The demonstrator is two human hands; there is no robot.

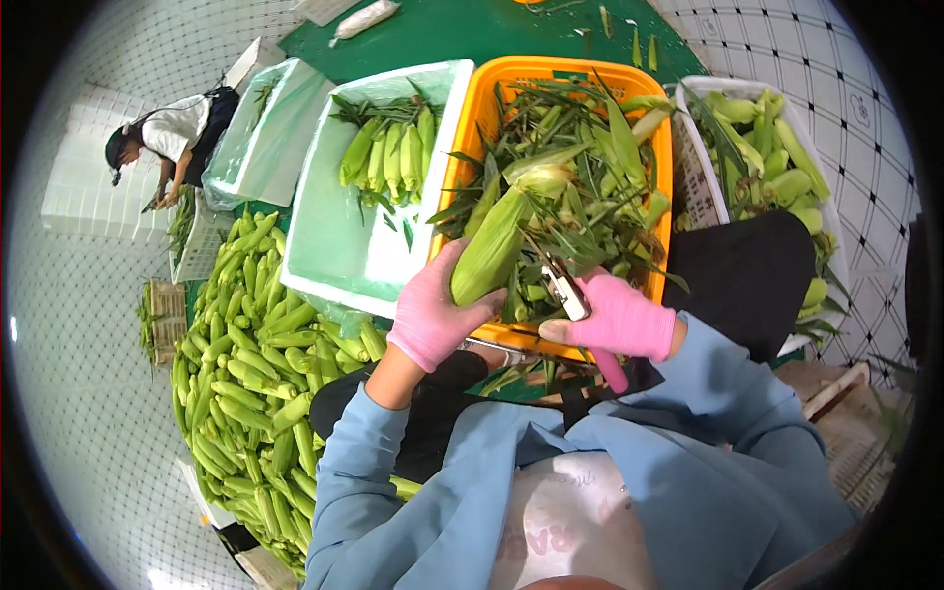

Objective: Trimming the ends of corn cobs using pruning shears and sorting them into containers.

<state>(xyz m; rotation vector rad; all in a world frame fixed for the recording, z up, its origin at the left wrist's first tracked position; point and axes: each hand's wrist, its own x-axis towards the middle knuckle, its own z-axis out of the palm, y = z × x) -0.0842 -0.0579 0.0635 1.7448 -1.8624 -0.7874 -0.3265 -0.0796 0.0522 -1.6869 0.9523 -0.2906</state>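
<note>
An ear of corn in its green husk (488, 247) is held by my left hand (431, 317), in a pink glove. It tilts up to the right, its pale stalk end over the orange plastic basket (483, 96). In my right hand (623, 313), also pink-gloved, is a pair of pruning shears (568, 291) with pink handles. Their blades point up and left, beside the ear and apart from it as far as I can see. Cut husk leaves and stalk ends (568, 214) fill the basket. Left of it, a lined white foam box (306, 243) holds several trimmed ears (394, 158).
A large heap of husked-on corn (258, 369) lies to my left. At right stands a white crate (704, 177) of corn and husks (782, 162). Another person (177, 133) bends at far left, near a second lined foam box (273, 140). Leaf scraps (637, 50) lie on the green floor (472, 29).
</note>
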